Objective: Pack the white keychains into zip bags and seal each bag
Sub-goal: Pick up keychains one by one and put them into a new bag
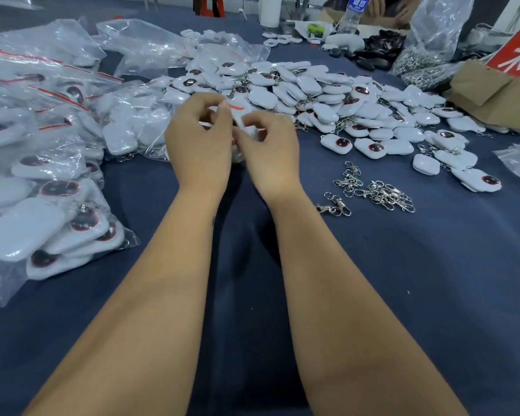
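Both hands are raised over the middle of the blue table, working one small clear zip bag [237, 111] with a red seal line. My left hand [198, 142] pinches its top edge at the left, and my right hand [267, 148] pinches the bag just to the right. White keychains inside the bag are mostly hidden behind my fingers. A big heap of loose white keychains [306, 91] with dark round buttons lies right behind my hands and spreads to the right.
Filled, sealed zip bags [42, 181] are piled along the left. Empty clear bags [150, 46] lie at the back left. Loose metal clasps [373, 190] sit right of my right forearm. A cardboard box [493, 91], a water bottle [351, 16] and another person's hands are at the back right.
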The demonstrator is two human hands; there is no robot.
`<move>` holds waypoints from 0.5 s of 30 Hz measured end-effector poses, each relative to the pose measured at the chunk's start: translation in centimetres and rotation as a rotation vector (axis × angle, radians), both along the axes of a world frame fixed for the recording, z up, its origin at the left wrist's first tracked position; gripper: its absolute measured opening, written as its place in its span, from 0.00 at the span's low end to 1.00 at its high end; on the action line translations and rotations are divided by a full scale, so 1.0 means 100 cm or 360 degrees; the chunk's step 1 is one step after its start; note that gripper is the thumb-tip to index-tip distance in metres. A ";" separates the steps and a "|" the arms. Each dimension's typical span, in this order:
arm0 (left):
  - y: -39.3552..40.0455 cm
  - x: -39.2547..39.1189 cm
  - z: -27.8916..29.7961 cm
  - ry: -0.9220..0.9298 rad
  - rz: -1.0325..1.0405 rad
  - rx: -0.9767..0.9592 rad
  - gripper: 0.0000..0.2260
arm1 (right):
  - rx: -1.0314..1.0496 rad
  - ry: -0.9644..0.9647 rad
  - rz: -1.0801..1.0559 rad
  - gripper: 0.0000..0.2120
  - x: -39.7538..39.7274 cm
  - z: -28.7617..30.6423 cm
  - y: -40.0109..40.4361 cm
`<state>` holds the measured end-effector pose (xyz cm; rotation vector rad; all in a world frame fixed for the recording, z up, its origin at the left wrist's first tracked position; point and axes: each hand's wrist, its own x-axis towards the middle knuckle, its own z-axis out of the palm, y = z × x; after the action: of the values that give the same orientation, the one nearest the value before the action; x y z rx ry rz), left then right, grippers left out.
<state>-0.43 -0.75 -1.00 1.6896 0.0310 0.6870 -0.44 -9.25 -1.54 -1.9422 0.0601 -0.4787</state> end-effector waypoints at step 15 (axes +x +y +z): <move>0.006 0.009 0.004 0.0113 0.0268 -0.0918 0.07 | 0.0208 0.0239 -0.0334 0.14 0.008 0.003 -0.018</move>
<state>0.52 -0.17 -0.62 1.1610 0.3900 0.6638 0.39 -11.09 -1.23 -1.8485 0.3855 -0.4537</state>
